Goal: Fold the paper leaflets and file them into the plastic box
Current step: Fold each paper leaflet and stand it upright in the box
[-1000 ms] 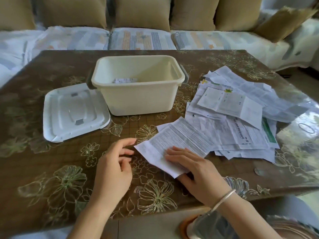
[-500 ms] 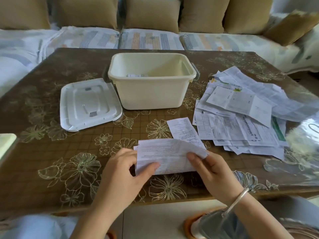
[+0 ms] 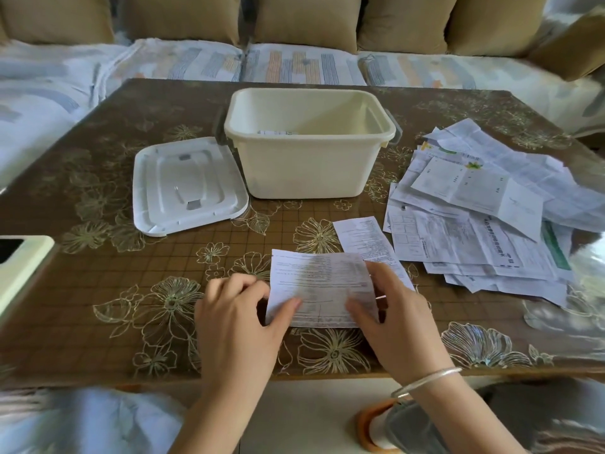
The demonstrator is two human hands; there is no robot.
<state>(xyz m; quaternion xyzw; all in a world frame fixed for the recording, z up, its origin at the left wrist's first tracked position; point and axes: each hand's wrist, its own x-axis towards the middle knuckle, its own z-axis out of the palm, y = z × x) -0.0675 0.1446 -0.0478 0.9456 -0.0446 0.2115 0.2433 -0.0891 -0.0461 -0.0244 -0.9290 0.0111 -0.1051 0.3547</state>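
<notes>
Leaflet (image 3: 322,285) is mid-fold, I judge, at the worktop's (image 3: 98,290) near edge, pinched by fingers (image 3: 288,306) of my left hand (image 3: 235,322) and right hand (image 3: 397,322). The box (image 3: 307,172) toward the far edge shows barely any paper; the pile (image 3: 474,224) by the right edge is left to do.

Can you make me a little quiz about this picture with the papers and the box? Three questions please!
1. True or false: the lid is on the box.
2. Who pinches the leaflet near the table's front edge? A) only the left hand B) only the right hand C) both hands
3. Fill in: the pile of loose papers lies on the ____ side of the box.

Key:
1. False. The lid lies flat on the table, left of the box.
2. C
3. right
</notes>
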